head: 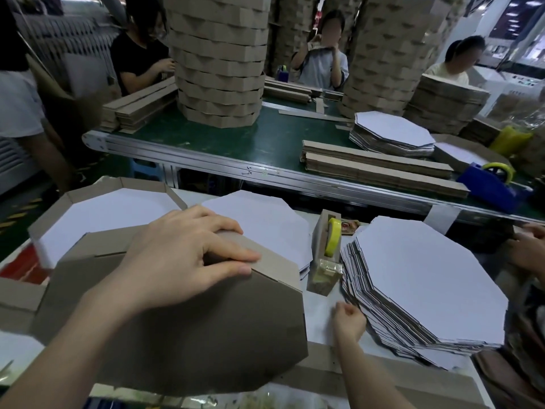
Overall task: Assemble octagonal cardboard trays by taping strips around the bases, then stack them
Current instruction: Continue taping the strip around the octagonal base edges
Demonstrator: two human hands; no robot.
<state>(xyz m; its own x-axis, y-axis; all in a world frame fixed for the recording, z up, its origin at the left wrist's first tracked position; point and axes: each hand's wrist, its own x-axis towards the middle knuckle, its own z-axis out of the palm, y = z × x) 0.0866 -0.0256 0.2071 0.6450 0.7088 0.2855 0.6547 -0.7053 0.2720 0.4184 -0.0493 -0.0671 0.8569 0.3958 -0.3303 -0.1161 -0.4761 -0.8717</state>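
My left hand (pixel 177 261) lies flat on the overturned tray (pixel 191 343), brown base uppermost. The fingers (pixel 233 255) are extended and press the side strip (pixel 280 262) against the far right corner of the base. This grip is wide: it presses and encloses nothing.

My right hand (pixel 349 320) is low on the surface (pixel 321 299), at the near left edge of the stack of bases (pixel 427 290). Its fingers are curled. I cannot tell whether they pinch a sheet or hold nothing.

The tape dispenser (pixel 326 252) stands between the tray and the stack, just beside the pressed corner. Its long axis runs away from me. It lies ahead of the right hand and slightly to its left, and the right hand is the free one. In my judgement the next step is fetching tape with the right hand while the left maintains pressure on the strip; releasing early could let the strip spring off.
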